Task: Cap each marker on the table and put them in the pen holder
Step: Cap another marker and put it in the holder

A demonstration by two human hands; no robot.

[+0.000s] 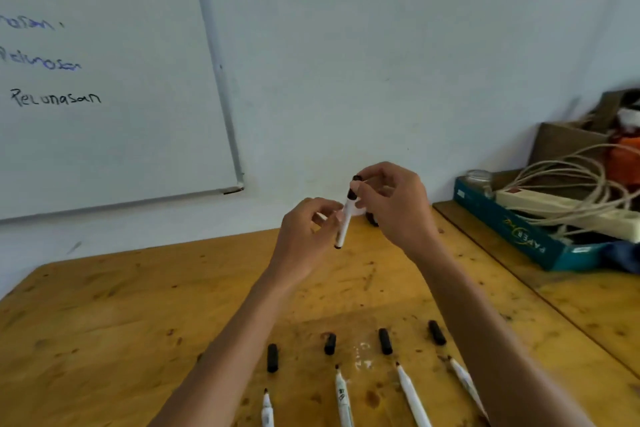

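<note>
The right hand (398,204) mostly hides, seemingly, the pen holder (372,219).

Bare table (104,315) wide open at nine o'clock, caps (272,358) and markers (412,395) crowding six, blue box (512,229) blocking three.

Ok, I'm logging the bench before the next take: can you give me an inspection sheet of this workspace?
Surface: wooden table, stained, with dark specks.
Job's things: four uncapped markers in a row near the person, with four loose black caps, one beyond each tip. A fifth, the held marker, is raised. A pen holder cannot be confirmed, only a dark object mostly hidden behind the right hand.
Clutter: teal paper box, glass jar, cardboard boxes, all at the right.
Hands: left hand pinches the held marker's barrel; right hand pinches the cap at its upper end.
Cables: pale coiled cable and white power strip on the teal box.
Surroundings: whiteboard with handwriting, pale wall.
</note>
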